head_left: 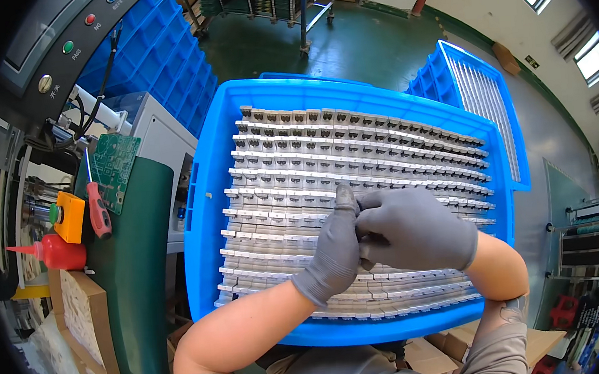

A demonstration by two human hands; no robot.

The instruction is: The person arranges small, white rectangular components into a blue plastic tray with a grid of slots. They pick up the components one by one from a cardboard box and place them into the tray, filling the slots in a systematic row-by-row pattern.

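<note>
Head view: both grey-gloved hands meet over the blue plastic crate (203,215) filled with rows of small grey metal parts (353,147). Left hand (333,251) and right hand (415,230) pinch together; anything held is hidden. Rows appear full, undisturbed.

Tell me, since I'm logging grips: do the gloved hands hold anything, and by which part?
Cannot be told. The left hand and right hand press their fingers together over the blue crate of grey parts, hiding anything between them.

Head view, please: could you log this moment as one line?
left hand: gloved, over parts | right hand: gloved, meeting left | blue crate: rows of grey parts
</note>
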